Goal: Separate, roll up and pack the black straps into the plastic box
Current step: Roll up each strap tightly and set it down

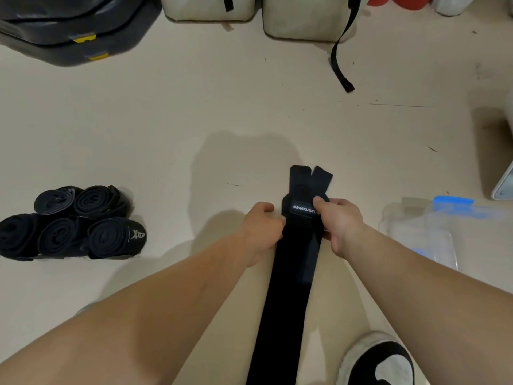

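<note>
A long black strap [288,287] lies stretched on the beige floor, running from the bottom edge up to a small roll with a white-lettered label. Two loose ends stick out beyond the roll. My left hand [262,232] grips the strap's left edge at the roll. On the right side my right hand [340,223] pinches the roll, thumb on the label. Several rolled black straps [75,223] sit in a pile at the left. A clear plastic box [419,234] with blue clips stands on the floor at the right, just beyond my right wrist.
Black cases [69,26] are stacked at the far left. Two pale bags [302,18] stand along the far edge, one trailing a black webbing strap [340,62]. A black-and-white shoe [380,359] is at the bottom right. A white object [503,184] sits at the right edge.
</note>
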The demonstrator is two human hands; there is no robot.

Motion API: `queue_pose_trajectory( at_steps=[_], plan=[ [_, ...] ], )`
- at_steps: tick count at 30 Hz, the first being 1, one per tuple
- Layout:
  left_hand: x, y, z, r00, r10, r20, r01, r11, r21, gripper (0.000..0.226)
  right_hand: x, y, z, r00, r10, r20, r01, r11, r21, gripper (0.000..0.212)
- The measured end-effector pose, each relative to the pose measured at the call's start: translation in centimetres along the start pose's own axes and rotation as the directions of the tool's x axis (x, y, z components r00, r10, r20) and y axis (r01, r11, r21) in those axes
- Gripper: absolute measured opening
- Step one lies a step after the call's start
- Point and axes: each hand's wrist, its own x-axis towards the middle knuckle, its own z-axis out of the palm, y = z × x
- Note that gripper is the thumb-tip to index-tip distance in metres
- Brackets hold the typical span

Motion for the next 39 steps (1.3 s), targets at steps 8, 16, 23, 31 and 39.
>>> queue_pose_trajectory(
  at_steps=[8, 16, 23, 31, 39],
  plan=[
    [1.1, -1.0, -0.8, 0.997, 0.033, -0.074, -0.022, 0.99, 0.137, 0.022, -0.2, 0.7, -0.1, 0.971, -0.041, 0.237, 0.063, 0.994, -0.084, 0.014],
    [1.5, -1.5, -0.6, 0.994, 0.098, -0.042, -0.086, 0.971, 0.222, 0.02, 1.1, 0.7, 0.5, 0.971, -0.092, 0.218, 0.144, 0.962, -0.233, 0.014],
    [1.3, -0.6, 0.1, 0.995, 0.08, -0.065, -0.058, 0.955, 0.291, 0.021, 2.6, 1.0, 1.2, 0.955, -0.145, 0.259, 0.238, 0.896, -0.376, 0.011],
    [-0.9, 0.5, 0.4, 0.992, 0.128, -0.01, -0.123, 0.97, 0.21, 0.023, 1.3, 0.6, 1.3, 0.982, -0.125, 0.144, 0.171, 0.912, -0.372, 0.037],
    [-7.3, 7.2, -1.3, 0.976, 0.203, 0.08, -0.209, 0.974, 0.085, 0.022, -5.3, -7.2, -0.2, 0.937, 0.034, 0.347, -0.019, 0.999, -0.048, 0.033]
  ],
)
